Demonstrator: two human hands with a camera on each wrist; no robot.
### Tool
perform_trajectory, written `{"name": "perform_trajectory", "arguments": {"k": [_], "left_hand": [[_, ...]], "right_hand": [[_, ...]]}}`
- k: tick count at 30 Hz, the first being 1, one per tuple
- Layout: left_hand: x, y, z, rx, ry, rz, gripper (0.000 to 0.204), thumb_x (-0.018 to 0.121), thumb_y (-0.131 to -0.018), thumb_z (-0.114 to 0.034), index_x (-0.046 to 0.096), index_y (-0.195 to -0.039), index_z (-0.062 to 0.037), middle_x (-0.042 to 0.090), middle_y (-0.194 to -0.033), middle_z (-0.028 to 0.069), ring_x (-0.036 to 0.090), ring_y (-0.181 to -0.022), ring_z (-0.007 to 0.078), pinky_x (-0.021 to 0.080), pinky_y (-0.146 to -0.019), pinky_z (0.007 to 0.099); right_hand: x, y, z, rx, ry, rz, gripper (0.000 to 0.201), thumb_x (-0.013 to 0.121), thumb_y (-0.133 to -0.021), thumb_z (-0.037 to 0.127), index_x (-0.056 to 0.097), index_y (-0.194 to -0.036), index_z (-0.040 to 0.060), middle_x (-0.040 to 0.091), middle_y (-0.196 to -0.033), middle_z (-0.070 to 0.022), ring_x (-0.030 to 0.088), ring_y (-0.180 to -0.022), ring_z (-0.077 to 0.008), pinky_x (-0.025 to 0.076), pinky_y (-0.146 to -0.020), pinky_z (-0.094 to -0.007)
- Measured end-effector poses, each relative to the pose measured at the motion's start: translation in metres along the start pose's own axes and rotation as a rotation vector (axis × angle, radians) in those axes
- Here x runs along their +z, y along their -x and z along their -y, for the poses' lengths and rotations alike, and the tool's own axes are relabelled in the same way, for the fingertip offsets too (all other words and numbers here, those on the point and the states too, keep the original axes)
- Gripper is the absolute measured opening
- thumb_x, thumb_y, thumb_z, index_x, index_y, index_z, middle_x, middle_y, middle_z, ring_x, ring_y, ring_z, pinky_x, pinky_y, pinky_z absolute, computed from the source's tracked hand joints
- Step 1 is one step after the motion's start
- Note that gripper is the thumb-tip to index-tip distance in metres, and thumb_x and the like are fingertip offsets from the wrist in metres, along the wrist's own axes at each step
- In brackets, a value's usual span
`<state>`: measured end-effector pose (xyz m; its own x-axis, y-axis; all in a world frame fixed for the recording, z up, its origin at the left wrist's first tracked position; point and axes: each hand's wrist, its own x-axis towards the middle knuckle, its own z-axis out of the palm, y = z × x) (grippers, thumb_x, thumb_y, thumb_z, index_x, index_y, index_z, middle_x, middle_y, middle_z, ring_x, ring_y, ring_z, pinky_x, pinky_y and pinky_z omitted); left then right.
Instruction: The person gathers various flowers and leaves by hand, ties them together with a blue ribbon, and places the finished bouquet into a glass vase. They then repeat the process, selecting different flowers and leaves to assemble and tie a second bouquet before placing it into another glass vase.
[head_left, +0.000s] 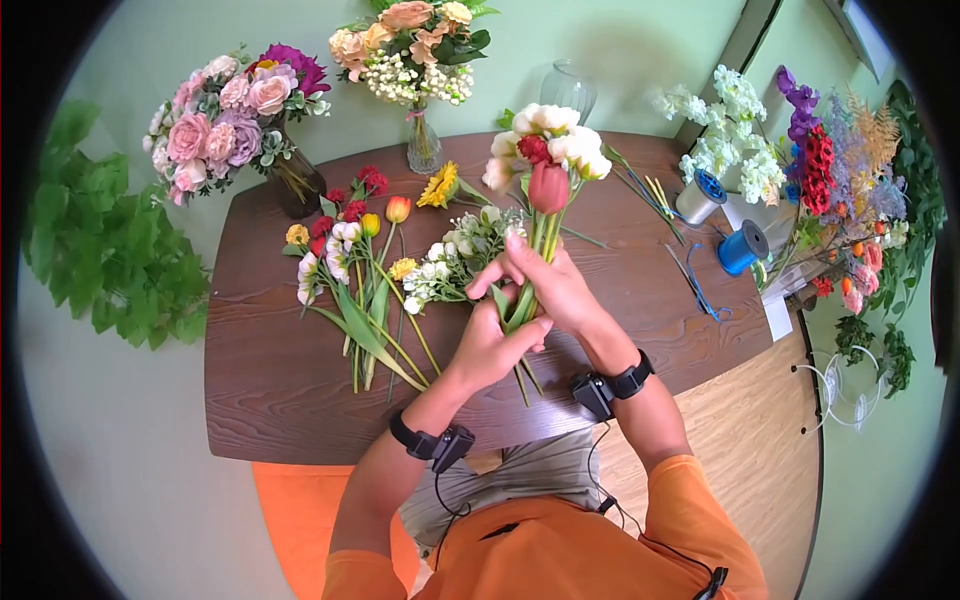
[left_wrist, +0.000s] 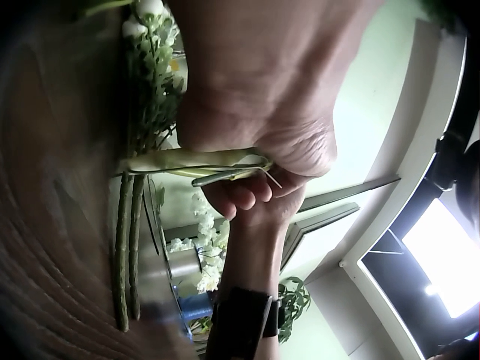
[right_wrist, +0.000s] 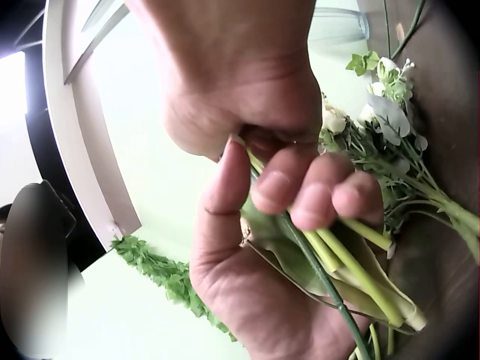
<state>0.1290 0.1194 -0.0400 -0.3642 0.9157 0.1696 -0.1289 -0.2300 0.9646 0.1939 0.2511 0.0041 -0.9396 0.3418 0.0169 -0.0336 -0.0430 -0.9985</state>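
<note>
Both hands (head_left: 492,345) (head_left: 562,290) grip bouquet (head_left: 578,152) (dusky-red tulip (head_left: 549,188) foremost) above table (head_left: 270,390).

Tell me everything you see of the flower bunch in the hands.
The bunch shows one closed, dusky-red tulip, with rounded white blooms and a small ruffled red flower beyond it, on long green stems with leaves. The blooms point away from the person, bare stem ends toward them. Left hand and right hand grip the stems. Real or artificial, I can't tell.
</note>
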Motion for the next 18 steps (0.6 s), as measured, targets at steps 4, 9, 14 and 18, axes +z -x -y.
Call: {"name": "perform_trajectory", "arguments": {"k": [4,9,14,18], "left_hand": [[-0.007,0.001,0.007,-0.045,0.233,0.043,0.007,0.061,-0.092,-0.004,0.054,-0.094,-0.0028,0.055,-0.069,0.0009,0.054,-0.055,0.0088,0.045,-0.051,0.0251],[-0.002,0.003,0.013,-0.005,0.070,0.005,0.011,0.058,-0.099,-0.008,0.051,-0.093,-0.0029,0.051,-0.064,-0.0012,0.048,-0.051,0.0068,0.037,-0.047,0.0236],[0.003,0.005,0.012,0.060,0.046,-0.019,0.017,0.058,-0.105,-0.018,0.054,-0.098,-0.0029,0.049,-0.064,-0.0021,0.045,-0.052,0.0056,0.036,-0.047,0.0233],[0.004,0.005,0.006,0.108,0.080,-0.056,0.024,0.051,-0.110,-0.024,0.054,-0.097,-0.0040,0.045,-0.063,-0.0031,0.040,-0.051,0.0046,0.034,-0.046,0.0227]], "right_hand": [[0.007,0.007,-0.003,0.083,0.037,0.059,0.048,0.044,-0.110,0.042,0.062,-0.086,0.0041,0.075,-0.095,-0.0128,0.061,-0.077,-0.0121,0.051,-0.067,-0.0271],[0.009,0.009,0.005,-0.150,0.141,0.114,0.047,0.047,-0.110,0.040,0.064,-0.089,0.0017,0.073,-0.093,-0.0118,0.061,-0.082,-0.0133,0.051,-0.076,-0.0305],[0.013,0.016,0.014,-0.289,0.175,0.073,0.048,0.048,-0.108,0.043,0.065,-0.098,0.0001,0.072,-0.097,-0.0117,0.064,-0.089,-0.0162,0.053,-0.084,-0.0322],[0.002,0.013,0.003,-0.445,0.041,-0.001,0.048,0.045,-0.110,0.041,0.060,-0.119,-0.0031,0.071,-0.104,-0.0122,0.068,-0.090,-0.0183,0.056,-0.083,-0.0326]]}}
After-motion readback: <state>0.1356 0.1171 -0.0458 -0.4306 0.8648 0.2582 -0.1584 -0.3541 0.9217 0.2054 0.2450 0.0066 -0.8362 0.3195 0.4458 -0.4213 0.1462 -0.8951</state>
